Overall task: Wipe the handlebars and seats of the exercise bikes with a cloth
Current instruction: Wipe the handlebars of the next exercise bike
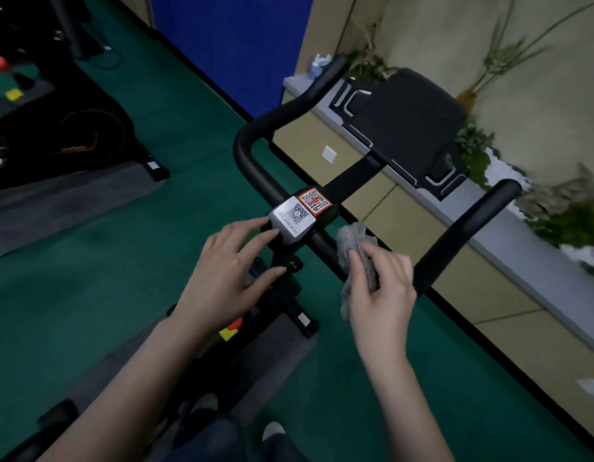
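Note:
A black exercise-bike handlebar (255,168) curves in a U across the middle of the view, with a black console (409,118) at its far side. A grey block with a QR sticker (294,218) sits at its centre. My right hand (380,288) grips a grey cloth (350,241) and holds it against the bar's cross section, just right of the block. My left hand (229,271) hovers with fingers straight, its fingertips at the left side of the grey block. The bike's seat is out of view.
A second black exercise bike (65,125) stands at the upper left on a grey mat (72,198). Green carpet (195,135) covers the floor. A beige cabinet with a grey top (522,238) and plants (569,215) runs along the right. My feet show at the bottom.

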A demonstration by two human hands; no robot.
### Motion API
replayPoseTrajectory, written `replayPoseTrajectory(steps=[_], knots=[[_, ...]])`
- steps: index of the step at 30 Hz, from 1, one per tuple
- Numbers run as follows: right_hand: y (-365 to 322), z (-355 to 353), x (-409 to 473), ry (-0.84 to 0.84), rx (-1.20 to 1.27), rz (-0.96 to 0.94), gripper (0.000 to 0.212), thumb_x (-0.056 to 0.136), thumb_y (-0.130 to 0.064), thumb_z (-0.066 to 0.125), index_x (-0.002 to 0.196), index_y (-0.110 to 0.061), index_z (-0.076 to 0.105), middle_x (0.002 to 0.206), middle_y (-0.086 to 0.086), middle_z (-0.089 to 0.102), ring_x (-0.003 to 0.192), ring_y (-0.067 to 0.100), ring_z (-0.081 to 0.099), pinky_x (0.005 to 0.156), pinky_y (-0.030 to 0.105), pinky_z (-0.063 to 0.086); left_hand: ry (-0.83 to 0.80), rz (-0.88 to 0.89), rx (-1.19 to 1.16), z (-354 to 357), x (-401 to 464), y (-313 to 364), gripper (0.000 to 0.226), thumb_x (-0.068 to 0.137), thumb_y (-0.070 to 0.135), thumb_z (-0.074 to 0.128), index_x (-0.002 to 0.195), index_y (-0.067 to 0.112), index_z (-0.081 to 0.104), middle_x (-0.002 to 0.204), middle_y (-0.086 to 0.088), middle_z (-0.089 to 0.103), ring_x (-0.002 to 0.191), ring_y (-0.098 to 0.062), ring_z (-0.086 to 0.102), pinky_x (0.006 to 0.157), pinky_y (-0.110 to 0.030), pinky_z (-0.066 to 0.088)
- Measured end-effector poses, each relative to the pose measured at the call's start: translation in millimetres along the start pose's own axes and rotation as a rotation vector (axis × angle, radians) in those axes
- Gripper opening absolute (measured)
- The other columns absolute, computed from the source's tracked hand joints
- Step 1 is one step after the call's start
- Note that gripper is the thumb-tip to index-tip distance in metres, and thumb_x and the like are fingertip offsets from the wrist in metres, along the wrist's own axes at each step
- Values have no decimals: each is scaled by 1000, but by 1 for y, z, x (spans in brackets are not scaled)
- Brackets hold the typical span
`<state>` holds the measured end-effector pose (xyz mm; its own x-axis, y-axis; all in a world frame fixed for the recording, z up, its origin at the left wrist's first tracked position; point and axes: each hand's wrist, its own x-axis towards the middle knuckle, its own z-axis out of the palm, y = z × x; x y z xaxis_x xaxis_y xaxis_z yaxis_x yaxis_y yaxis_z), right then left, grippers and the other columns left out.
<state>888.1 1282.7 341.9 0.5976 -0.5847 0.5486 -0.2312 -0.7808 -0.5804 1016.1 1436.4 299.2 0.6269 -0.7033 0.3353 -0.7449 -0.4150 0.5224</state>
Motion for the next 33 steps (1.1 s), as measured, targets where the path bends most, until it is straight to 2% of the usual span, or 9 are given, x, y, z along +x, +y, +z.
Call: replayPoseTrajectory(steps=[3,6,9,13,20,23,26,29,33], knots=[[-6,27,11,-6,-131,7,21,85,-5,69,105,1,69,98,9,67,96,15,46,88,9,34,4,80,-36,3,24,-5,55,88,47,56,132,15,52,143,-4,42,127,-26,42,100,-43,36],[-10,49,11,-29,-284,38,27,80,-7,73,107,-4,71,103,10,66,97,23,47,84,29,39,-3,150,-88,10,44,-4,55,85,39,64,132,13,52,143,-5,43,129,-27,41,101,-45,35],[-8,55,7,-21,-452,88,27,80,-16,73,106,-13,71,104,5,65,100,25,48,80,35,31,0,209,-127,17,57,-4,54,83,35,68,130,12,54,142,-5,44,130,-27,40,103,-45,33],[3,42,-1,-14,-441,144,27,80,-7,73,106,-5,70,99,14,63,100,32,55,85,48,44,44,223,-234,23,67,-6,51,78,28,73,123,8,59,135,-9,50,125,-30,43,101,-48,37],[-19,62,16,-27,-363,196,20,89,-8,64,106,0,70,98,18,63,92,31,54,81,37,45,76,241,-339,28,71,-12,53,70,22,81,118,5,63,128,-11,55,115,-35,48,95,-51,42],[-11,50,35,-206,-334,259,25,97,-22,55,106,-4,70,97,15,67,89,31,59,79,39,48,56,248,-349,27,72,-13,54,71,25,80,119,6,63,128,-10,54,115,-34,47,97,-47,41],[4,40,62,-475,-201,539,25,97,-32,52,86,-15,67,75,5,65,74,22,60,67,29,45,34,238,-366,27,72,-13,54,71,26,80,119,7,63,127,-9,54,114,-31,45,98,-43,41],[10,44,82,-660,-123,699,31,98,-31,49,84,-7,63,67,3,55,64,19,51,61,28,37,28,235,-372,26,73,-14,54,71,27,80,118,7,64,126,-8,54,112,-30,46,97,-42,41],[4,42,61,-581,-151,564,34,100,-32,43,73,-14,54,61,8,62,58,20,58,65,33,47,53,232,-379,28,73,-14,53,69,25,81,117,8,65,125,-9,55,111,-33,47,95,-51,42]])
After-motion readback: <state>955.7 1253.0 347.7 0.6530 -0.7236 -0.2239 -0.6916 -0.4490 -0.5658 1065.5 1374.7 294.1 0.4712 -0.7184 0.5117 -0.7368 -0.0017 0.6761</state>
